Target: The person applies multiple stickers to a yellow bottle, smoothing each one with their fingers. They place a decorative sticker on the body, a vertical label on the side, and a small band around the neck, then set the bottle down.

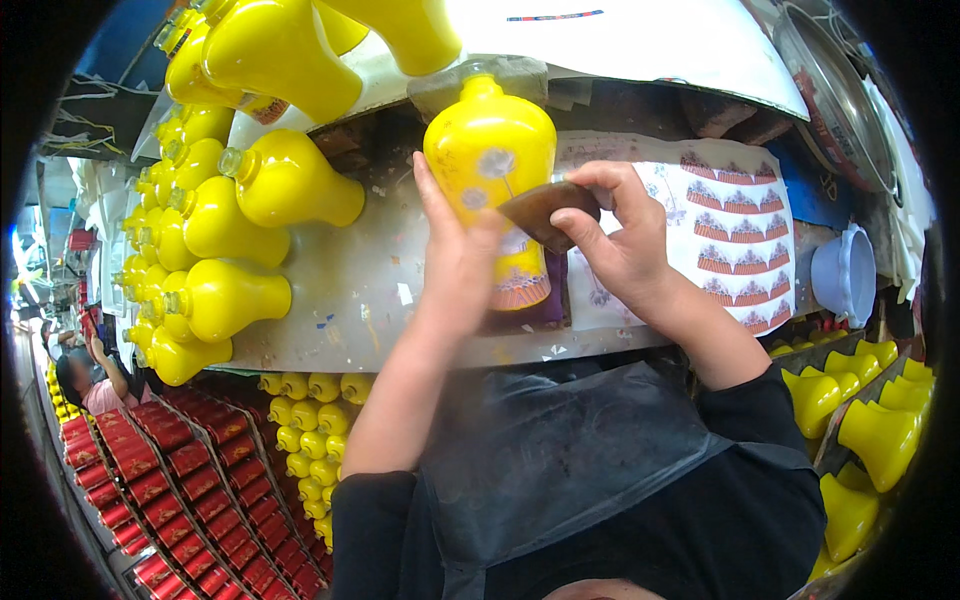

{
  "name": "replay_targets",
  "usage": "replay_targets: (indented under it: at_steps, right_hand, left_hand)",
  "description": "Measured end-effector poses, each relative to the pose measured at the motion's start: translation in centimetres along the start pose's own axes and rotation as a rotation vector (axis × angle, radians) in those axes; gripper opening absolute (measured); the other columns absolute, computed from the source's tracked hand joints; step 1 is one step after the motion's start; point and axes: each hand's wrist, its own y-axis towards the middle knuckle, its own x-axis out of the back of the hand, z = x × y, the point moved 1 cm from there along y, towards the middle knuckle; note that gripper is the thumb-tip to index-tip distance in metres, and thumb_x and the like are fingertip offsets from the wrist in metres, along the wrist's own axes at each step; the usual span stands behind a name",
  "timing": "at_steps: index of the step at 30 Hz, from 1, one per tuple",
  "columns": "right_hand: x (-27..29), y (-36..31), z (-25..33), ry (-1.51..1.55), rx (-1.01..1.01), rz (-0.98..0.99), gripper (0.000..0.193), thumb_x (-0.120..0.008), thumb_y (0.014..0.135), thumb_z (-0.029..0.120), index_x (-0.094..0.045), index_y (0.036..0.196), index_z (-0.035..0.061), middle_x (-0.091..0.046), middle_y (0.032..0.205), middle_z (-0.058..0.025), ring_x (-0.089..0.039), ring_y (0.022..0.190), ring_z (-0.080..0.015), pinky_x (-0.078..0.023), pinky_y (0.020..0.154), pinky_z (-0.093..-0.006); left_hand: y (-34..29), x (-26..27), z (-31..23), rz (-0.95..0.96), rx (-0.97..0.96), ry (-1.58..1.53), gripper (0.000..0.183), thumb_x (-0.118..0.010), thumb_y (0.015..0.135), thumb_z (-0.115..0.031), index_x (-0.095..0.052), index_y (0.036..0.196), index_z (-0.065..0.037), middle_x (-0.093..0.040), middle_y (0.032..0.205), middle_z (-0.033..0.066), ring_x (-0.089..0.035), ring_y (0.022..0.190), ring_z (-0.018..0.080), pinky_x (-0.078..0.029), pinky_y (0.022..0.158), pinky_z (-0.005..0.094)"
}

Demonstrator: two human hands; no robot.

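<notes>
A glossy yellow bottle (500, 135) lies on the worktable in front of me, its neck pointing away. Pale flower decals (495, 163) sit on its body, and a reddish patterned band (522, 292) runs near its base. My left hand (462, 255), partly blurred, grips the bottle, with fingers along its left side. Between thumb and fingers of my right hand (628, 235) is a dark brown flat scraper (550, 213), its edge over the bottle's front near the flowers. The scraper hides part of the bottle's surface.
Several yellow bottles (235, 300) lie stacked at the table's left. A decal sheet (740, 215) is on the right, with a pale blue basin (845, 275) beyond. Red cylinders (180, 460) fill racks at lower left; more yellow bottles (880, 430) stand lower right. Another person (100, 385) is far left.
</notes>
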Motion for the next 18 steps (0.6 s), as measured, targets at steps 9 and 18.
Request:
replay_targets:
  at_steps: [9, 18]
  right_hand:
    - [0.7, 2.8, -0.4, -0.209, 0.094, -0.305, 0.033, -0.084, 0.087, 0.013, -0.065, 0.113, 0.0047, -0.074, 0.100, -0.0125, -0.074, 0.081, -0.0266, -0.058, 0.072, -0.0327]
    - [1.3, 6.1, 2.0, -0.317, 0.309, -0.209, 0.029, -0.081, 0.089, 0.013, -0.068, 0.114, 0.0048, -0.075, 0.100, -0.0107, -0.075, 0.084, -0.0236, -0.059, 0.073, -0.0317]
  left_hand:
    - [0.1, -0.4, -0.7, 0.026, 0.149, -0.007, 0.121, -0.076, 0.085, -0.010, 0.017, 0.162, -0.001, -0.041, 0.152, 0.0239, -0.049, 0.138, 0.0317, -0.040, 0.116, 0.0400]
    - [0.3, -0.5, -0.4, -0.009, 0.109, 0.051, 0.124, -0.081, 0.081, -0.013, 0.012, 0.162, 0.000, -0.047, 0.148, 0.0255, -0.053, 0.135, 0.0330, -0.043, 0.114, 0.0402]
